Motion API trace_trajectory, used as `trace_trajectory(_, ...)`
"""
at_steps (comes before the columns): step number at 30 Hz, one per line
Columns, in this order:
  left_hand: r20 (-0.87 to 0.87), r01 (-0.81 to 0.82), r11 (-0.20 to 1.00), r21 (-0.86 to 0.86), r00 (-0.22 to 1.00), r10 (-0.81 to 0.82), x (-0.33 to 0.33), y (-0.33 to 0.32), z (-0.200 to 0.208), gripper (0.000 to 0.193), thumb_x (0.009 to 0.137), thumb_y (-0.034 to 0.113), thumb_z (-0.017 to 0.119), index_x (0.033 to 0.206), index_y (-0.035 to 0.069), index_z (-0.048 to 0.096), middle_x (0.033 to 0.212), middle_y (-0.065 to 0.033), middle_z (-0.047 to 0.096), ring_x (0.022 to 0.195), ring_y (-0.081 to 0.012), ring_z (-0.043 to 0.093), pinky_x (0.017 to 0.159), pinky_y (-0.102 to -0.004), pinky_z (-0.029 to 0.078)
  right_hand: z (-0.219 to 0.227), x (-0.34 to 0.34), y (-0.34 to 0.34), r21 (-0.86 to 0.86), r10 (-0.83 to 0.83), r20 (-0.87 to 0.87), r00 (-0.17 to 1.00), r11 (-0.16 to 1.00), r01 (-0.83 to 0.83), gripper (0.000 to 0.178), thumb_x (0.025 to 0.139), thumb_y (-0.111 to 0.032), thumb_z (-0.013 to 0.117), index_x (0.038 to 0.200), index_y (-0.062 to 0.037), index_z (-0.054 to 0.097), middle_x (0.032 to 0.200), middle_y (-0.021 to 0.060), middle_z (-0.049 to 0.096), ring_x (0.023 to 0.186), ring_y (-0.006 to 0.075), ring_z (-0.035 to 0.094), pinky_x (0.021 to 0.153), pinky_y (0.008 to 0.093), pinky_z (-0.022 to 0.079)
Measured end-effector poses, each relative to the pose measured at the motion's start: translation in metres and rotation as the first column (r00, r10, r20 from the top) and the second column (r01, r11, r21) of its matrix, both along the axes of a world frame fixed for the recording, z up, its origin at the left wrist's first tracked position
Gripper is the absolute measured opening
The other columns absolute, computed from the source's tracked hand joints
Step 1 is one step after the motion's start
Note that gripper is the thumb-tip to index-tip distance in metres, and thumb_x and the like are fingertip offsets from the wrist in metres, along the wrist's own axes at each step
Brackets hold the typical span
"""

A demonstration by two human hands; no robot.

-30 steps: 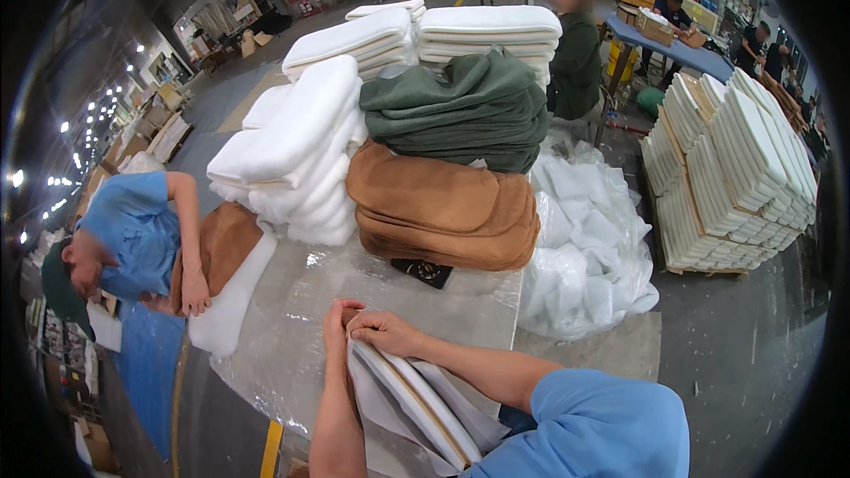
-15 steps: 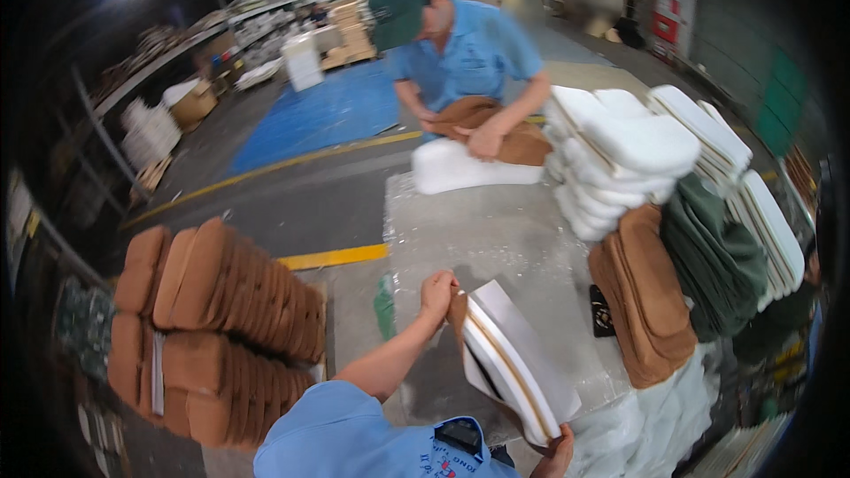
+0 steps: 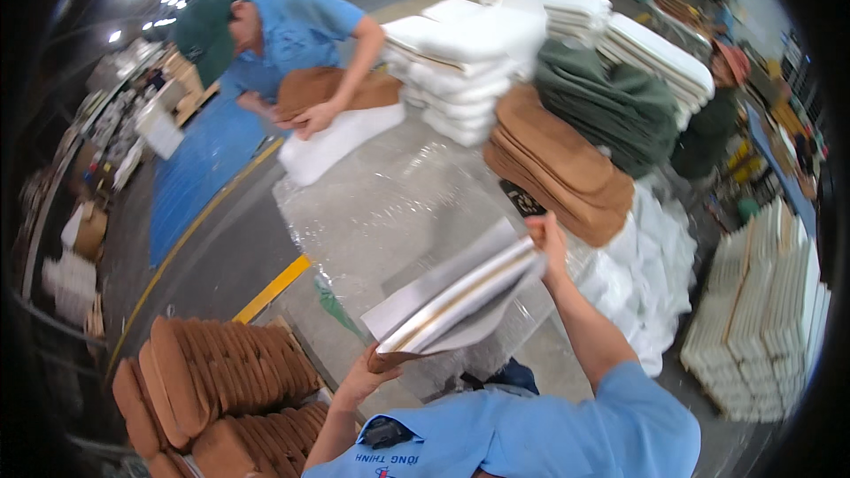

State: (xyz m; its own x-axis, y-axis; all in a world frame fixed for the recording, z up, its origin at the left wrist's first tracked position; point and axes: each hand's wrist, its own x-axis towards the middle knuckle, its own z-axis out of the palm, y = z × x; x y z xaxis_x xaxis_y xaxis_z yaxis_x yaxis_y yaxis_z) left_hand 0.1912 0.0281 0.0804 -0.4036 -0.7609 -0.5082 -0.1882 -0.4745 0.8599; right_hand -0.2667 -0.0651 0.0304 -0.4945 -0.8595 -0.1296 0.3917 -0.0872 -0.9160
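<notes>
Both my hands hold a seat cushion pad [image 3: 465, 288] above the plastic-covered table [image 3: 390, 186]. White foam shows along its open side, with a tan layer running through the middle and a brown cover around its ends. My left hand [image 3: 361, 378] is closed on the near left end, where brown fabric [image 3: 394, 359] shows. At the far right end, my right hand [image 3: 549, 243] grips the cover's edge. A pale grey sheet or flap [image 3: 438, 274] lies along the pad's far side. The pad slants up toward the right.
Across the table a co-worker [image 3: 297, 31] handles brown fabric [image 3: 332, 88] over a white foam pad [image 3: 341, 137]. White pads [image 3: 460, 44], brown covers [image 3: 558, 155] and dark green fabric [image 3: 602, 102] are stacked to the right. Brown cushions [image 3: 226, 372] stand at lower left, white boards [image 3: 753, 319] at right.
The view has swung to the right. The pad's right end is now raised, my right hand having gone up with it, and my left hand is lower at the other end.
</notes>
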Motion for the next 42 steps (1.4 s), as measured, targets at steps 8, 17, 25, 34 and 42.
trace_trajectory(8,0.283,0.313,0.929,-0.199,0.926,-0.251,-0.076,0.063,-0.003,0.089,0.09,0.018,0.082,0.16,0.002,0.03,0.141,-0.0163,0.058,0.126,-0.0267,0.058,0.107,-0.0386,0.047,0.04,-0.021,-0.078,-0.067,-0.243,0.111,0.964,0.966,0.251,0.067,0.108,-0.059,0.047,0.082,-0.0017,0.07,0.064,0.0104,0.067,0.052,0.0175,0.058,0.052,0.0314,0.046)
trace_trajectory(17,-0.122,0.31,0.84,-0.444,0.908,-0.4,-0.175,-0.029,0.018,0.093,0.1,0.015,0.067,0.167,0.002,0.004,0.172,-0.0197,0.016,0.16,-0.0286,0.016,0.129,-0.0415,0.016,0.057,-0.002,-0.039,-0.115,-0.082,0.103,0.991,0.989,0.094,0.05,0.107,-0.037,0.06,0.143,-0.0029,0.055,0.112,0.0059,0.067,0.096,0.0139,0.061,0.085,0.0312,0.051)
trace_trajectory(25,0.206,0.266,0.491,-0.83,0.963,-0.173,-0.33,-0.176,0.02,0.066,0.097,0.011,0.063,0.159,0.008,0.04,0.154,-0.0165,0.053,0.138,-0.0293,0.054,0.116,-0.0389,0.041,0.078,-0.02,0.0,0.239,0.059,-0.312,0.948,0.971,0.018,0.042,0.091,-0.013,0.077,0.128,-0.0033,0.061,0.11,0.005,0.065,0.099,0.0149,0.061,0.089,0.0319,0.05)
trace_trajectory(34,0.114,0.428,0.616,-0.662,0.869,-0.482,-0.374,-0.214,0.005,0.033,0.105,0.015,0.058,0.134,0.002,0.067,0.137,-0.0132,0.067,0.129,-0.0225,0.061,0.11,-0.0342,0.045,0.073,-0.051,0.002,0.401,0.355,-0.524,0.774,0.905,-0.143,0.037,0.106,-0.036,0.056,0.092,-0.0028,0.067,0.079,0.0046,0.065,0.069,0.0151,0.061,0.062,0.0346,0.051)
trace_trajectory(42,-0.212,0.254,0.83,-0.496,0.892,-0.4,-0.389,-0.208,-0.022,0.034,0.11,0.022,0.055,0.139,0.007,0.063,0.115,-0.0045,0.07,0.104,-0.0108,0.062,0.092,-0.0256,0.05,0.086,-0.059,0.0,0.474,0.507,-0.795,0.333,0.862,-0.181,0.037,0.105,-0.035,0.056,0.093,-0.0016,0.066,0.085,0.0184,0.069,0.08,0.0353,0.068,0.073,0.0478,0.053)
